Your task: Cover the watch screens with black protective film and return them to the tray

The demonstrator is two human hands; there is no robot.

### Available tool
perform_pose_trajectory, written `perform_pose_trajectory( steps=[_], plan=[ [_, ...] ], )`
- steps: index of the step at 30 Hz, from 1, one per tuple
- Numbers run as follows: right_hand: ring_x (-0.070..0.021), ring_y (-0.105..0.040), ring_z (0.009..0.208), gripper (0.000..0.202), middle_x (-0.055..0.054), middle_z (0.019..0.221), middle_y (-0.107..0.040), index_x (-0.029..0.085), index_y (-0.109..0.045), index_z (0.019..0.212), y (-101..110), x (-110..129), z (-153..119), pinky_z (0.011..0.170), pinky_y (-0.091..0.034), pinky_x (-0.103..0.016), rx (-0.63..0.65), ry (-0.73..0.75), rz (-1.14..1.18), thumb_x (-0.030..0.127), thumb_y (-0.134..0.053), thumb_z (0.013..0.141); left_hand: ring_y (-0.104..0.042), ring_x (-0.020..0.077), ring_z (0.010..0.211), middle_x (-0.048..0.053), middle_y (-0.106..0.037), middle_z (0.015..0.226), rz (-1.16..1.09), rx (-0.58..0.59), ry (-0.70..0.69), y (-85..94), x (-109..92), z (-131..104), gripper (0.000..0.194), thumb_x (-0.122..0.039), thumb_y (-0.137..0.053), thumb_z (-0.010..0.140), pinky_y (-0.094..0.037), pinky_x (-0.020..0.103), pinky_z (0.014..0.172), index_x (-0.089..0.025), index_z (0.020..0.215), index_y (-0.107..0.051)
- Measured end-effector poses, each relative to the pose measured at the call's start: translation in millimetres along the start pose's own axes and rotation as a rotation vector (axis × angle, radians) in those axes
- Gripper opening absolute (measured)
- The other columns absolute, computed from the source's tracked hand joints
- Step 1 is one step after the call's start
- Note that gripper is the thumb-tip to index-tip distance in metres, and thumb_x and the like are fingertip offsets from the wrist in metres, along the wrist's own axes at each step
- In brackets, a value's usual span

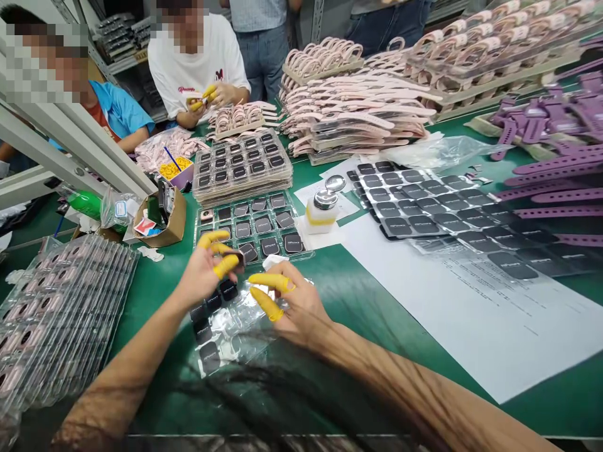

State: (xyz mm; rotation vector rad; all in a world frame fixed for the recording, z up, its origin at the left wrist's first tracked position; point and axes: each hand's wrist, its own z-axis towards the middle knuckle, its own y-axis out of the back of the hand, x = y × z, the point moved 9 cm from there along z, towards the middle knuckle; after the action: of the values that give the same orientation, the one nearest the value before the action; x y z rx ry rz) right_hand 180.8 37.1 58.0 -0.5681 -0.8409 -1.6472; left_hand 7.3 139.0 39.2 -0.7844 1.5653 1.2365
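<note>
While your left hand (211,263) pinches a small, dark-faced piece (240,258) between yellow-cotted fingertips, your right hand (296,306) sits just beside it, thumb and forefinger parted, with nothing visible between them; whether a bit of clear film clings there, you can't tell from this view. The piece is held up over the gap between the clear blister tray (309,255) and the part-used sheet of black square stickers (210,358). Its hold looks to be by the fingertips alone, so a twist or a slick finger cot could let it drop onto the stickers or the green tabletop (377,314) and mark its face. The sticker sheet lies loose and crinkled under your hands, so a dragging wrist could slide it or lift a corner. Loose hair strands (264,383) cross your view and could catch on anything tacky. Behind your right hand, the white bottle with the metal top (321,216) stands near the tray's corner; a backward knock with your knuckles could tip it and wet the papers beside it.
</note>
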Motion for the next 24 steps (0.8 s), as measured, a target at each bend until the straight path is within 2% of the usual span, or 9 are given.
perform_pose_trajectory(
  steps=[2, 4, 6, 8, 10, 12, 15, 20, 24],
  plan=[
    [-0.0194, -0.066, 0.083, 0.023, -0.004, 0.101, -0.066, 0.030, -0.068, 0.120, -4, -18, 0, 0.067, -0.060, -0.035, 0.050, -0.159, 0.041, 0.031, -0.065, 0.097, -0.066, 0.0117, 0.058, 0.000, -0.071, 0.091, -0.288, 0.045, 0.192, -24.6, 18, -41, 0.071, -0.047, -0.092, 0.073, -0.055, 0.024, 0.054, -0.022, 0.125, -0.051],
    [-0.0188, -0.068, 0.081, 0.026, -0.003, 0.098, -0.069, 0.027, -0.069, 0.119, -16, -39, -7, 0.067, -0.062, -0.034, 0.147, -0.365, 0.127, 0.038, -0.067, 0.095, -0.062, 0.0090, 0.053, -0.004, -0.068, 0.078, -0.438, 0.021, 0.296, -38.9, 27, -65, 0.068, -0.051, -0.096, 0.067, -0.054, 0.021, 0.053, -0.019, 0.111, -0.057],
    [-0.0183, -0.070, 0.075, 0.029, -0.002, 0.090, -0.071, 0.025, -0.070, 0.116, -26, -57, -17, 0.066, -0.063, -0.034, 0.210, -0.552, 0.194, 0.044, -0.066, 0.094, -0.065, 0.0098, 0.056, -0.003, -0.067, 0.073, -0.510, -0.011, 0.349, -45.1, 32, -72, 0.060, -0.056, -0.092, 0.072, -0.058, 0.022, 0.059, -0.017, 0.106, -0.062],
    [-0.0180, -0.071, 0.069, 0.032, -0.001, 0.085, -0.071, 0.025, -0.070, 0.115, -27, -68, -24, 0.064, -0.063, -0.034, 0.205, -0.682, 0.180, 0.048, -0.066, 0.093, -0.071, 0.0124, 0.064, 0.000, -0.070, 0.079, -0.555, -0.025, 0.377, -47.0, 36, -72, 0.054, -0.053, -0.090, 0.077, -0.062, 0.025, 0.066, -0.017, 0.108, -0.064],
    [-0.0182, -0.072, 0.065, 0.033, 0.000, 0.084, -0.071, 0.026, -0.069, 0.111, -23, -74, -29, 0.063, -0.064, -0.035, 0.177, -0.756, 0.122, 0.050, -0.068, 0.090, -0.075, 0.0143, 0.070, 0.000, -0.070, 0.088, -0.589, -0.040, 0.388, -47.2, 41, -72, 0.050, -0.043, -0.090, 0.078, -0.065, 0.028, 0.073, -0.019, 0.114, -0.065],
    [-0.0190, -0.073, 0.064, 0.028, 0.000, 0.083, -0.072, 0.026, -0.068, 0.099, -19, -76, -32, 0.061, -0.064, -0.035, 0.158, -0.801, 0.054, 0.051, -0.070, 0.086, -0.077, 0.0147, 0.073, -0.001, -0.067, 0.091, -0.600, -0.045, 0.399, -48.9, 45, -73, 0.047, -0.034, -0.089, 0.081, -0.066, 0.029, 0.075, -0.020, 0.118, -0.065],
    [-0.0191, -0.073, 0.061, 0.025, -0.002, 0.084, -0.074, 0.025, -0.062, 0.084, -14, -75, -34, 0.058, -0.062, -0.034, 0.163, -0.817, -0.082, 0.049, -0.067, 0.086, -0.077, 0.0139, 0.078, 0.000, -0.066, 0.094, -0.570, 0.030, 0.407, -59.4, 45, -79, 0.041, -0.029, -0.082, 0.088, -0.065, 0.029, 0.081, -0.020, 0.124, -0.066],
    [-0.0219, -0.074, 0.070, 0.017, -0.003, 0.086, -0.076, 0.026, -0.064, 0.095, -15, -64, -26, 0.065, -0.059, -0.036, 0.225, -0.614, -0.354, 0.040, -0.055, 0.094, -0.078, 0.0174, 0.093, 0.008, -0.074, 0.110, -0.493, 0.099, 0.320, -66.1, 39, -83, 0.043, -0.032, -0.075, 0.092, -0.064, 0.032, 0.095, -0.017, 0.132, -0.067],
    [-0.0230, -0.073, 0.072, 0.013, -0.003, 0.085, -0.074, 0.027, -0.063, 0.101, -15, -50, -21, 0.061, -0.055, -0.035, 0.201, -0.432, -0.461, 0.034, -0.052, 0.098, -0.077, 0.0235, 0.099, 0.008, -0.076, 0.105, -0.219, 0.077, 0.189, -57.5, 34, -83, 0.036, -0.035, -0.070, 0.095, -0.063, 0.039, 0.100, -0.020, 0.127, -0.073]
  ],
)
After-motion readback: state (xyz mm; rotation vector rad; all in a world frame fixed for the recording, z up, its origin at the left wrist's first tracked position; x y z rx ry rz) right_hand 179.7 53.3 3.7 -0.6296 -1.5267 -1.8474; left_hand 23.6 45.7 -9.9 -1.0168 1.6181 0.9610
